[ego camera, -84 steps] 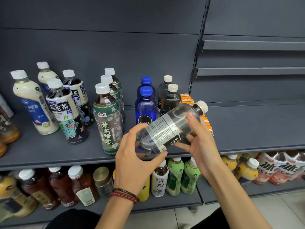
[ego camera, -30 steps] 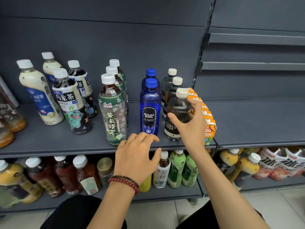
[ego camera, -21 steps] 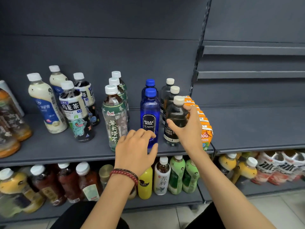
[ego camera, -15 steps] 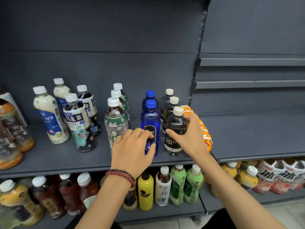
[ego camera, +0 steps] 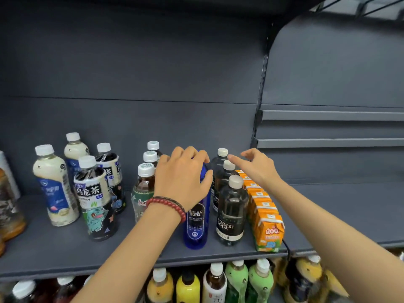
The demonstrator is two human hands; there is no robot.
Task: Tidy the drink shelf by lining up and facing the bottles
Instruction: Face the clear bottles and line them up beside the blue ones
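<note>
One view is supplied, from the head camera, and places are given from the blue soda bottle, which is stood upright near the front edge of the grey shelf with its label turned outward. The top of that bottle is covered by the left hand: the fingers are curled over it and the thumb is pressed to the bottle's right shoulder, so the bottle is grasped from above. A red bead bracelet is worn on that wrist.

Just right of the blue soda bottle a clear soda bottle is stood, label forward, with two more clear bottles lined up behind it. Above the caps of those rear two the right hand is held, its fingers loose and spread and nothing grasped; whether the forefinger meets a cap cannot be told. Further right, a row of orange juice cartons is run from front to back, just beside the clear row.

Just left of the blue soda bottle a green-labelled tea bottle is partly hidden by the left wrist, and two white caps are seen behind it. Further left, a dark oolong tea bottle and a milky bottle with a blue label are stood. Lower down, under the shelf, a yellow bottle and green bottles are seen.
</note>
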